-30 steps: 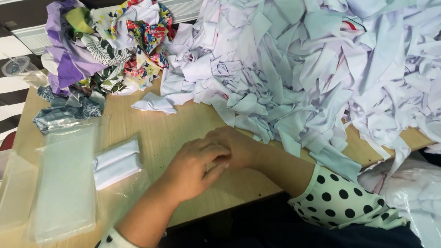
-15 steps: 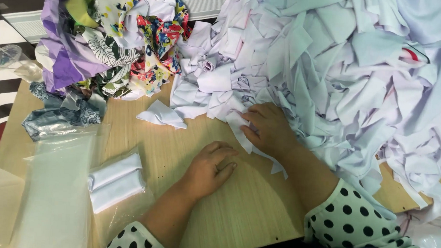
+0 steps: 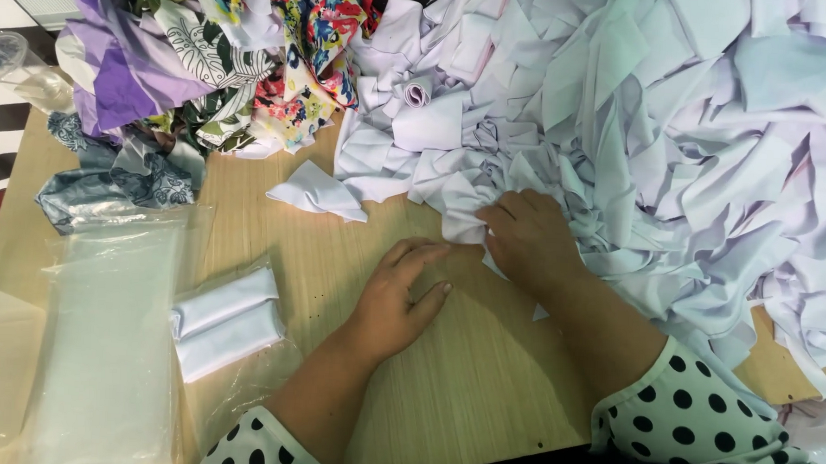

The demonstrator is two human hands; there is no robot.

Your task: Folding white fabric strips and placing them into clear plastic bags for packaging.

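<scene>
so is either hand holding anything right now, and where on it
The right hand grips a white cloth piece by its near edge, at the pile's foot. The left hand lies flat on the table, holding nothing.

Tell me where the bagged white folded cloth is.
In the head view, the bagged white folded cloth lies on the wooden table, left of the left hand, beside the stack of clear plastic bags.

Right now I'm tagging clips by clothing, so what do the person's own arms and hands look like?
Both hands are bare: no gloves, rings or watch show on the left hand or the right hand. Each forearm is uncovered up to a pale sleeve with black polka dots, the left sleeve and the right sleeve.
</scene>
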